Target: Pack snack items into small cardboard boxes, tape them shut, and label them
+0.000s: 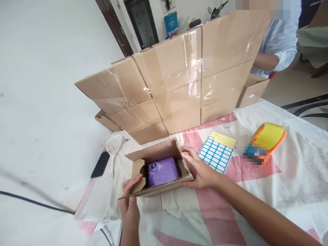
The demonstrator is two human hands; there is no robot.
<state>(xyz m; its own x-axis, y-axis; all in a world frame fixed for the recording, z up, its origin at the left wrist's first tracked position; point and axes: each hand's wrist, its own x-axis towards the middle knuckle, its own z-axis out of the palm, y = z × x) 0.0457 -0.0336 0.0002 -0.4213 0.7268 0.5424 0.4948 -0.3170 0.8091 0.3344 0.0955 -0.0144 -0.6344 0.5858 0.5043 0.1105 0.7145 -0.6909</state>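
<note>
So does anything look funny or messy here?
Yes: a white slotted spoon lies on the cloth beside the open box, an odd thing among cartons. The stacked boxes fan out unevenly.

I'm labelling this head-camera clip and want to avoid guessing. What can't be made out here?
- Purple packet: its lower part is hidden by the open box walls; its print is too small.
- Tape dispenser: its front is blurred.
- Label sheet: any writing is too small.
- Left hand: its fingers curl inside the box flap.
- Person behind the stacked boxes: mostly hidden, cut off by the top edge.
</note>
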